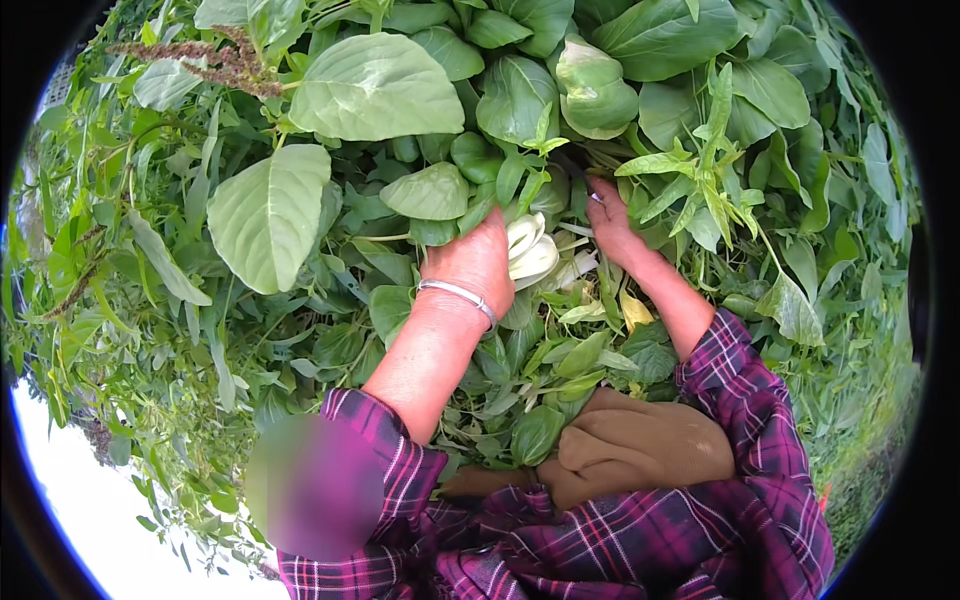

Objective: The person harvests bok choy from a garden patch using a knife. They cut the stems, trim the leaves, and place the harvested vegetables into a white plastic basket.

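Note:
My left hand (pixel 472 255), with a metal bangle (pixel 459 294) at the wrist, is closed around a leafy green with pale white stalk bases (pixel 532 249), which point right from my fist. Its green leaves (pixel 427 193) spread above and left of the hand. To the right, my right hand (pixel 611 217) reaches in among the stems, gripping a dark thin tool (pixel 574 166), perhaps a knife, largely hidden by leaves. More cut-looking pale stalks (pixel 576 268) lie between the two hands. A yellow leaf (pixel 634 310) is under my right forearm.
Dense broad-leaved greens (pixel 675 34) stand ahead. A tall weed with large leaves (pixel 379 86) and a reddish seed head (pixel 240 64) leans in at upper left. Another narrow-leaved weed (pixel 709 176) rises beside my right hand. My brown-trousered knee (pixel 645 442) is close below.

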`<state>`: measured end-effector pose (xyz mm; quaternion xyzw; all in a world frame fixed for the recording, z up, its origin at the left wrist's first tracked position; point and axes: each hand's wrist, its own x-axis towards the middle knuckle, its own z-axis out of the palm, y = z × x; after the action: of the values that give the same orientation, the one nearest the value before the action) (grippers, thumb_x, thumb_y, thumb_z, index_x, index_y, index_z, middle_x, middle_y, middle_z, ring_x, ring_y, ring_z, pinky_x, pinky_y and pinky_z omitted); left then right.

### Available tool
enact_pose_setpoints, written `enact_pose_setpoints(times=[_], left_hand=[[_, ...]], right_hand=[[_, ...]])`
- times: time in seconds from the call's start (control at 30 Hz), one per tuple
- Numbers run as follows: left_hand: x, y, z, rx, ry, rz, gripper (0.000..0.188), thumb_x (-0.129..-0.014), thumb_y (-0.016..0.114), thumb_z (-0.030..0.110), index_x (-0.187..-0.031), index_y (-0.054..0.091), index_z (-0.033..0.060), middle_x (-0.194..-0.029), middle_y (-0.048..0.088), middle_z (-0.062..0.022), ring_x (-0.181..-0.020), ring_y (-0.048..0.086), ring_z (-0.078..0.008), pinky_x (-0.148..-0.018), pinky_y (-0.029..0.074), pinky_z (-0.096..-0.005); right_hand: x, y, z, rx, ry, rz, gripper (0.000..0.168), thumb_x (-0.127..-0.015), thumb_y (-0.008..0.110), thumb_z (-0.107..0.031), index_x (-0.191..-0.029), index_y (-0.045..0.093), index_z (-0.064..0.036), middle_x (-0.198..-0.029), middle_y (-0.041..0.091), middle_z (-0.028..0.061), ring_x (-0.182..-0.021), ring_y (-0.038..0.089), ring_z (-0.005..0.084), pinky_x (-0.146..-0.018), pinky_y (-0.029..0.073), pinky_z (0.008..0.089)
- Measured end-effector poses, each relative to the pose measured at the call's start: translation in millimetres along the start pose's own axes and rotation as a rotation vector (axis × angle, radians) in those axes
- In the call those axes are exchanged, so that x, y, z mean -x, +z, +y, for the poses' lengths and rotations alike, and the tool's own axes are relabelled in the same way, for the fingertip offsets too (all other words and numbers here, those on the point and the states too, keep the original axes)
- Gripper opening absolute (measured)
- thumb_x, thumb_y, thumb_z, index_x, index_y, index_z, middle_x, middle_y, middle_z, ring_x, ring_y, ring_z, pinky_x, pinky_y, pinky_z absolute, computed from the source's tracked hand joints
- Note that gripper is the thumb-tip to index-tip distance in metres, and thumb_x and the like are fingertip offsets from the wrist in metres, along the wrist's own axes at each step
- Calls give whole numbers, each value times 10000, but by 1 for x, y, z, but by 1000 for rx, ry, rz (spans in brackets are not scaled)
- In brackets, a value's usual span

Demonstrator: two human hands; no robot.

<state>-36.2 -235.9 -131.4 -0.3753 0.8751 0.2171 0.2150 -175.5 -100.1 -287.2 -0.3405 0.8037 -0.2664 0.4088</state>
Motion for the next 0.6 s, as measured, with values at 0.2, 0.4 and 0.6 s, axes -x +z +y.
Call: enact_pose_setpoints(times=[0.2,0.4,0.6], left_hand=[[11,-3,-6,72,-52,-103,477,-609,593,36,-1050,417,-11,-974,521,-237,-896,533,-364,-777,446,-407],[17,-2,-9,103,-69,-132,425,-603,601,57,-999,462,-11,-909,550,-225,-840,555,-360,-749,458,-404],[30,7,-22,152,-79,-262,460,-583,631,125,-991,482,-28,-849,566,-231,-788,570,-355,-721,469,-387]], right_hand=[[3,-1,-13,-388,170,-91,355,-832,456,-131,-1167,437,-14,-1181,453,154,-1086,429,257,-927,316,299],[-3,9,-11,35,-181,66,298,-738,467,-27,-1027,514,32,-891,573,171,-827,546,253,-745,417,306],[20,2,-7,-343,51,-134,206,-749,432,1,-927,536,14,-751,541,40,-669,451,87,-617,392,231]])
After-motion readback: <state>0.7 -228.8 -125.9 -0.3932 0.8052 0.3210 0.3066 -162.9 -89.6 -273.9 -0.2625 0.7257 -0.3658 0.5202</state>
